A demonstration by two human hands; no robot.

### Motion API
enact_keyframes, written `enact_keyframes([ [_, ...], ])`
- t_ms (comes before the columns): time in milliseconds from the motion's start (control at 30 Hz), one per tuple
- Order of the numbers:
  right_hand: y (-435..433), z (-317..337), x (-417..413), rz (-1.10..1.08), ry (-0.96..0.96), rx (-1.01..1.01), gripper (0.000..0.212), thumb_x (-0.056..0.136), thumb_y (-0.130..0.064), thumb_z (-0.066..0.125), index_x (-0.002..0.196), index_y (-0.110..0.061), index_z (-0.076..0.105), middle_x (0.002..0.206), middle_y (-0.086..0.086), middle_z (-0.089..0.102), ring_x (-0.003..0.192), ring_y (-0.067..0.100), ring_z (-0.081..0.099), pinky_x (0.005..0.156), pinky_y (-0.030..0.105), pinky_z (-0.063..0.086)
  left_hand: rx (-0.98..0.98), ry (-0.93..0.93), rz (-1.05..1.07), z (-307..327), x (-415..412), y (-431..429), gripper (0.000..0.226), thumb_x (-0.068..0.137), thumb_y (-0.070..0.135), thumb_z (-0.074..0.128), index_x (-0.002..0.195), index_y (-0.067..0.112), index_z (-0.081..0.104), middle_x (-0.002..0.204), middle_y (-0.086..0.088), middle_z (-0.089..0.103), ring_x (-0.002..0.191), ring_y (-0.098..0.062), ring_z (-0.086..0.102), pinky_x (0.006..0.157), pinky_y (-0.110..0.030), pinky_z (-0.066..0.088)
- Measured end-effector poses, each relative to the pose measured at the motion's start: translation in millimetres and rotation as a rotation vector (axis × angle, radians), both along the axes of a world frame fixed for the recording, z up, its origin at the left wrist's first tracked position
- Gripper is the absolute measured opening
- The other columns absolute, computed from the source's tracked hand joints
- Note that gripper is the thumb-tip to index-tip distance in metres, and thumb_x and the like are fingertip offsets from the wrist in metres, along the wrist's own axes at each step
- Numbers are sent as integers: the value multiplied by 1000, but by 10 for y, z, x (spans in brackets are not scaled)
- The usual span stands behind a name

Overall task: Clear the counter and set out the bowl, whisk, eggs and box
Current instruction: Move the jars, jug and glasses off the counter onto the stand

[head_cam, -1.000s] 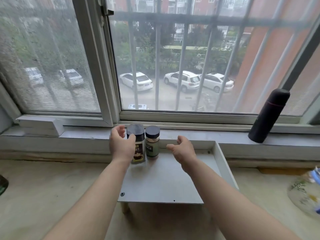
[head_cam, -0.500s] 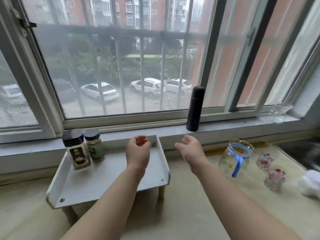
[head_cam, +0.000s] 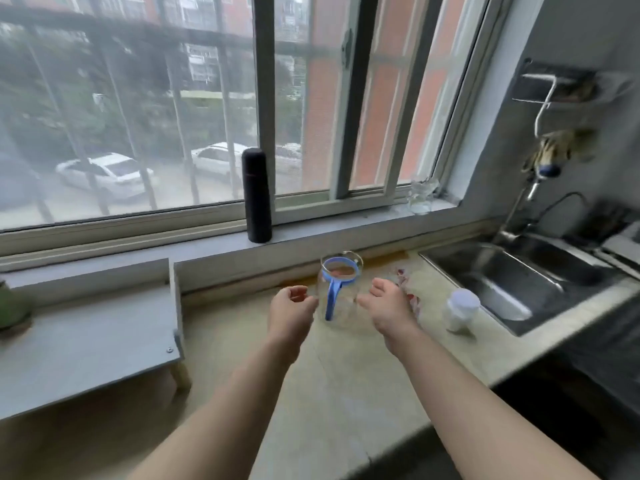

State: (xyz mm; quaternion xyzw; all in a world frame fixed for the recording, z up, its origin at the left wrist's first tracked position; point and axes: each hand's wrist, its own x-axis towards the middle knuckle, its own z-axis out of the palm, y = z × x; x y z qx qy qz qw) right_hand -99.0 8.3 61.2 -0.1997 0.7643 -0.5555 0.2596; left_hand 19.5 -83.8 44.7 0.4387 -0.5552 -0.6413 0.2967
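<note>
A glass pitcher (head_cam: 341, 271) with a blue rim and blue handle stands on the beige counter (head_cam: 329, 368). My left hand (head_cam: 289, 311) hovers just left of it, fingers loosely curled, holding nothing. On the pitcher's right, my right hand (head_cam: 388, 308) is also loosely curled and empty. Neither hand touches the glass. Small glasses with red print (head_cam: 405, 282) are partly hidden behind my right hand. No bowl, whisk, eggs or box show in this view.
A grey raised shelf (head_cam: 90, 344) stands at the left with a green jar (head_cam: 14, 303) at the frame edge. On the windowsill are a black flask (head_cam: 257, 195) and a clear glass (head_cam: 420, 199). A white-lidded container (head_cam: 462, 308) sits beside the steel sink (head_cam: 512, 278).
The view has swung right, past the shelf and its two jars. Both hands travelled right with it and now flank the pitcher. The sink has come into view.
</note>
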Motion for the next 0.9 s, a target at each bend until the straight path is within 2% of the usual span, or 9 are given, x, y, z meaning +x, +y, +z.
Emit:
enact_keyframes([
  [133,281,-122,-335,-38,-43,21,63,85,-2,62,143,-4,37,144,12,45,132,21,45,102,30,38,23,-41,-37,-120,-308,165,45,85,7,61,129,3,51,99,-5,59,86,-21,57,80,-35,49],
  [233,439,-248,-572,-78,-56,81,46,72,-10,62,117,-18,58,119,2,58,109,14,58,86,25,46,13,-139,-94,-238,-530,208,15,88,9,60,101,15,56,90,-1,56,75,-16,51,69,-28,45],
  [333,498,-359,-704,-133,-57,77,58,80,-2,61,135,2,44,138,15,52,127,28,51,101,36,44,-21,-222,-107,-292,-620,152,17,90,12,59,91,20,43,83,2,49,66,-7,42,59,-20,35],
  [400,516,-396,-761,-138,-67,77,57,84,0,60,138,0,43,139,13,52,127,25,51,98,30,43,-37,-278,-103,-302,-665,77,15,91,14,58,102,18,49,91,-2,49,66,-8,41,57,-20,34],
  [500,523,-543,-927,-198,-67,126,40,83,-1,59,122,5,54,129,17,60,122,33,55,99,40,45,-44,-357,-131,-401,-817,-90,54,89,18,59,138,7,40,106,-7,53,84,-18,51,60,-25,42],
  [633,525,-663,-1150,-267,-77,175,41,86,1,58,126,4,53,128,18,59,123,33,53,103,42,41,-21,-402,-157,-519,-1034,-255,42,85,19,61,124,11,49,107,-11,57,101,-29,56,80,-40,51],
  [767,462,-773,-1373,-276,-83,215,54,83,-3,61,133,8,42,141,21,47,127,34,48,104,41,40,37,-338,-169,-581,-1231,-323,42,88,14,60,128,12,46,111,-10,57,96,-27,56,83,-40,51],
  [833,440,-829,-1456,-293,-86,227,54,83,-3,61,132,10,40,141,24,45,129,36,46,107,45,38,80,-330,-152,-612,-1307,-322,35,89,14,60,122,6,50,106,-12,56,82,-22,54,70,-33,47],
  [900,439,-884,-1527,-289,-95,226,59,84,-5,62,138,3,40,143,20,45,131,31,46,107,38,39,142,-332,-152,-646,-1394,-261,27,90,18,58,111,0,57,93,-13,55,67,-17,45,59,-26,38],
])
